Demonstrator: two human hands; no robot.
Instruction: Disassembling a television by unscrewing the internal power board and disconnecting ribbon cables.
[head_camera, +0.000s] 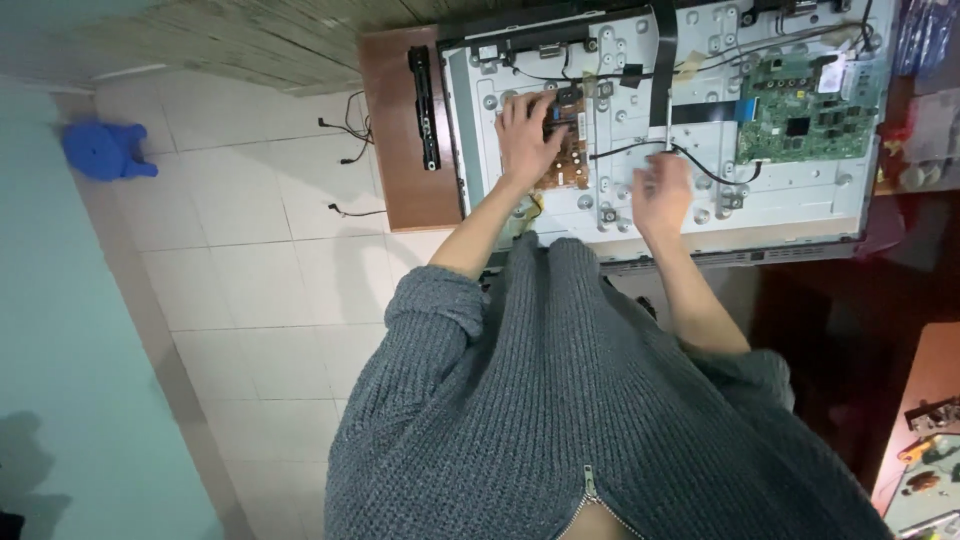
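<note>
White floor tiles (250, 250) filled the left half of the view, and a brown counter (400, 180) stood at twelve o'clock carrying an opened flat-screen set with its pale metal back panel (800, 195) facing up. On that panel, at about eleven o'clock from the person's chest, lay a tan power board (572, 165). The left hand (528, 135) rested on this board with its fingers spread flat across it. Just to the right, at about one o'clock, the right hand (660, 190) hovered over the panel beside a black cable (700, 165); it was blurred, its fingers loosely curled, and whether it pinched the cable could not be told. Farther right sat a green circuit board (805, 115), well apart from both hands. A black bar (424, 105) lay on the counter at the panel's left edge. A blue plastic stool (100, 150) stood at ten o'clock on the tiles. A grey knitted sweater (560, 400) filled the foreground.
</note>
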